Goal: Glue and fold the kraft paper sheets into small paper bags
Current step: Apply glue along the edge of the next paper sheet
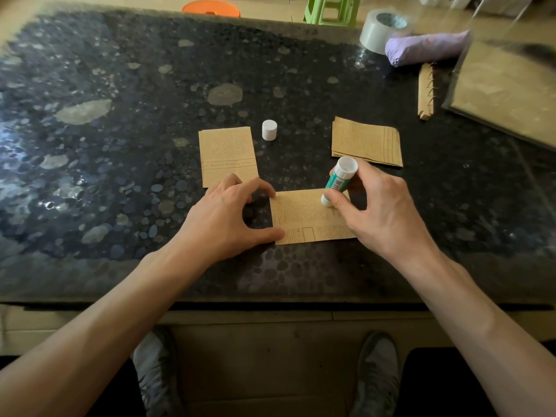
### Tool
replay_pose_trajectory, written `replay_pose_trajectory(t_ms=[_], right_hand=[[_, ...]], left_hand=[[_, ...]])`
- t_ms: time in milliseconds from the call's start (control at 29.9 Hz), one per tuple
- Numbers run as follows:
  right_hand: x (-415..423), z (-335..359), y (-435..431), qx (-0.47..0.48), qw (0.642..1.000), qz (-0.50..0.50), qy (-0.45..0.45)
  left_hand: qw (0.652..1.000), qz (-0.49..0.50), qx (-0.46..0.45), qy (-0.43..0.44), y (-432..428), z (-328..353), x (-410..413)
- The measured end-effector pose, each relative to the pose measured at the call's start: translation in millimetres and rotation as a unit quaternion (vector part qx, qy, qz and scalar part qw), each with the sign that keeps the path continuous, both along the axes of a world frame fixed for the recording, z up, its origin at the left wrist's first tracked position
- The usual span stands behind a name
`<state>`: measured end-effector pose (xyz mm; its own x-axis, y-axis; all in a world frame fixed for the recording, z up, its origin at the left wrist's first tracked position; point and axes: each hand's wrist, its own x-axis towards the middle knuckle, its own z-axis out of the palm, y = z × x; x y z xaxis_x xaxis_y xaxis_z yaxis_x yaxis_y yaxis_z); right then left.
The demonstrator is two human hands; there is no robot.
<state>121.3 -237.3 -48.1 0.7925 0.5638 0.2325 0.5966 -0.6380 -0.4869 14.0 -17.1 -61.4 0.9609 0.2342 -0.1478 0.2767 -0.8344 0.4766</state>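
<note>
1. Two grey shoes (376, 374) show at the bottom edge, on the floor under the near rim of the table (120, 145), whose top is dark and speckled.
2. Both bare forearms reach forward over that rim toward the middle of the table.
3. One kraft paper sheet (304, 218), printed with fine text, lies flat on the table between the hands, its long side running left to right.
4. The left hand (222, 218) is spread and arched, grasping nothing. Its thumb tip rests at the sheet's near left corner and its forefinger tip at the far left corner.
5. The right hand (379, 212) grips a green-and-white glue stick (338, 182) between thumb and fingers. The stick is tilted, and its lower end touches the sheet near the far right corner.
6. Just beyond the left hand lies a small stack of kraft sheets (228, 155), its near edge partly covered by the fingers.
7. A white cap (269, 130) stands upright on the table just beside that stack's far right corner.
8. A second kraft stack (367, 141), slightly fanned, lies beyond the right hand.
9. Farther right is a spiral-bound brown pad (425, 91), beside a clear sleeve (505, 85) holding brown paper.
10. Near the far right edge, a purple bundle (427, 51) lies against a grey tape roll (379, 31).
11. Beyond the table stand a green stool (331, 9) and an orange stool (210, 9).
</note>
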Motion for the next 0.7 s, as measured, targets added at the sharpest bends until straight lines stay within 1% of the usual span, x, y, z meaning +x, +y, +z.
replay_pose_trajectory(t_ms=[702], right_hand=[[6, 0, -13, 0.004, 1.000, -0.028, -0.002]], left_hand=[[1.000, -0.001, -0.001, 0.004, 0, 1, 0]])
